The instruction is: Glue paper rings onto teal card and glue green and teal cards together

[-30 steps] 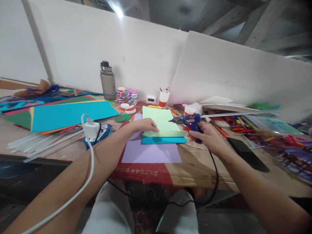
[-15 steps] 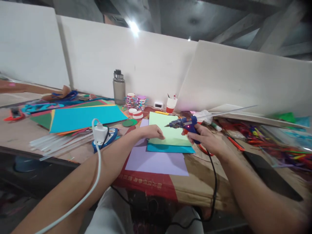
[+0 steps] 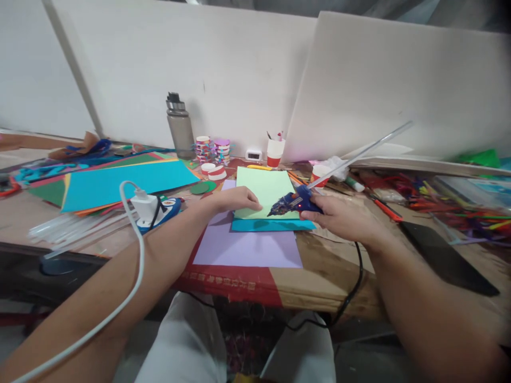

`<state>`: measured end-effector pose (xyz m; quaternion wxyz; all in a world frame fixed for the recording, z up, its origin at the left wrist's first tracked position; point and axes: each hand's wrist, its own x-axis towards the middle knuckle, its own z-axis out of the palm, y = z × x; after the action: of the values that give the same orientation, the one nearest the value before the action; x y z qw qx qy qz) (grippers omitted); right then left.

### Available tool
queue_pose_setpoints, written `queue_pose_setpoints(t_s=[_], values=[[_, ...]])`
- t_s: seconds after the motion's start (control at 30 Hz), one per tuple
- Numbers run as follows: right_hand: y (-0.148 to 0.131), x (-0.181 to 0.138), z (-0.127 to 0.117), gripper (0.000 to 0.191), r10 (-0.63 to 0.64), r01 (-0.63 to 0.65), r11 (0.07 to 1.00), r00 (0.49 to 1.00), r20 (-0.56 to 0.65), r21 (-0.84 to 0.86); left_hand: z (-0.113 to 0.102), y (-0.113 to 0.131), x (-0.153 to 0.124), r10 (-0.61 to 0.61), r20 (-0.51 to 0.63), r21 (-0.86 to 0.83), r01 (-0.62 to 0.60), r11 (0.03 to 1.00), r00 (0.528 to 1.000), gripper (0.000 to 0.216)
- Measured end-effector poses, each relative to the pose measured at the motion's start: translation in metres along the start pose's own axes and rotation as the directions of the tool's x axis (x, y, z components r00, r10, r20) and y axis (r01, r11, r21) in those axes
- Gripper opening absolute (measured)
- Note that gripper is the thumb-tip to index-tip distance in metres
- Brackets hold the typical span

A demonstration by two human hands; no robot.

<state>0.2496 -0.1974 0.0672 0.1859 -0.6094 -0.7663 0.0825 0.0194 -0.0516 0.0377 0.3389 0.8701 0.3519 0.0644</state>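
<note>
My right hand (image 3: 339, 215) is wrapped round a blue hot glue gun (image 3: 301, 199) with a small red light. A long clear glue stick (image 3: 367, 149) sticks out of its back. The nozzle points down and left, close over a light green sheet of paper (image 3: 265, 186). My left hand (image 3: 239, 198) rests at the left side of this sheet with its fingers curled in; whatever they may hold is hidden. Beneath the green sheet lie a blue sheet (image 3: 271, 225) and a larger lilac sheet (image 3: 247, 250).
A blue power strip (image 3: 172, 207) with a white plug, clear glue sticks (image 3: 72, 226) and coloured sheets (image 3: 128, 183) lie left. Behind stand a grey bottle (image 3: 180, 130) and a paper cup (image 3: 275, 152) of pens. A black phone-like slab (image 3: 447, 258) and craft knife (image 3: 388, 210) lie right.
The glue gun has come down towards the green sheet, its nozzle tilted lower and nearer my left hand. My left hand stays on the paper. The camera view has tipped downward.
</note>
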Motion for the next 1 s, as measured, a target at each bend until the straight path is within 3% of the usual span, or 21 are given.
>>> queue_pose_setpoints(t_s=[0.33, 0.63, 1.0], values=[[0.007, 0.004, 0.013, 0.025, 0.008, 0.002, 0.994, 0.996, 0.094, -0.108, 0.000, 0.006, -0.003, 0.014, -0.007, 0.017, -0.014, 1.000, 1.000, 0.027], [0.003, -0.008, 0.003, 0.019, 0.072, -0.067, 0.982, 0.997, 0.023, -0.176, -0.001, 0.009, -0.005, 0.020, 0.004, 0.028, -0.020, 0.999, 1.000, 0.027], [0.043, -0.031, -0.009, 0.029, 0.179, -0.178, 0.971, 0.984, -0.005, -0.160, -0.001, 0.003, 0.002, 0.019, 0.012, -0.022, -0.019, 1.000, 1.000, 0.022]])
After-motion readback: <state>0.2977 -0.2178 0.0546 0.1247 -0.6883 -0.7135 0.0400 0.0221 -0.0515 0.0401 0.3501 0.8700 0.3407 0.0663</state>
